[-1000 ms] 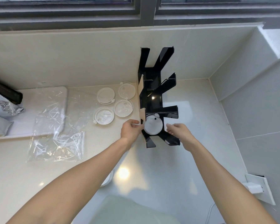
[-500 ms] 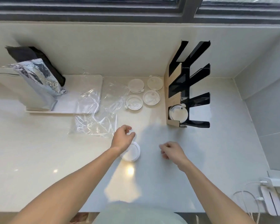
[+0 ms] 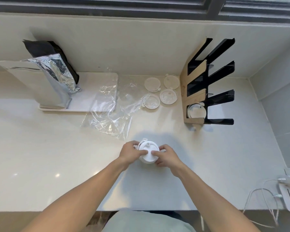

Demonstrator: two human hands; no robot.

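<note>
A small stack of white cup lids (image 3: 148, 152) sits on the pale counter (image 3: 57, 148) in front of me. My left hand (image 3: 130, 152) grips its left side, thumb on top. My right hand (image 3: 166, 156) grips its right side, thumb also on top. A black slotted lid rack (image 3: 209, 81) with a cardboard side stands at the back right. Its lowest slot holds white lids (image 3: 196, 111). Several more single lids (image 3: 159, 91) lie flat on the counter just left of the rack.
Crumpled clear plastic wrap (image 3: 110, 111) lies left of the loose lids, partly over a white tray (image 3: 84, 104). A silver foil bag (image 3: 45, 81) and a black bag (image 3: 45, 49) stand on the tray. A white charger with cables (image 3: 288, 188) sits at the right edge.
Both hands left the rack and came back toward me. The left hand reached the lid stack first; now both hands hold it. The view also shifted left and back.
</note>
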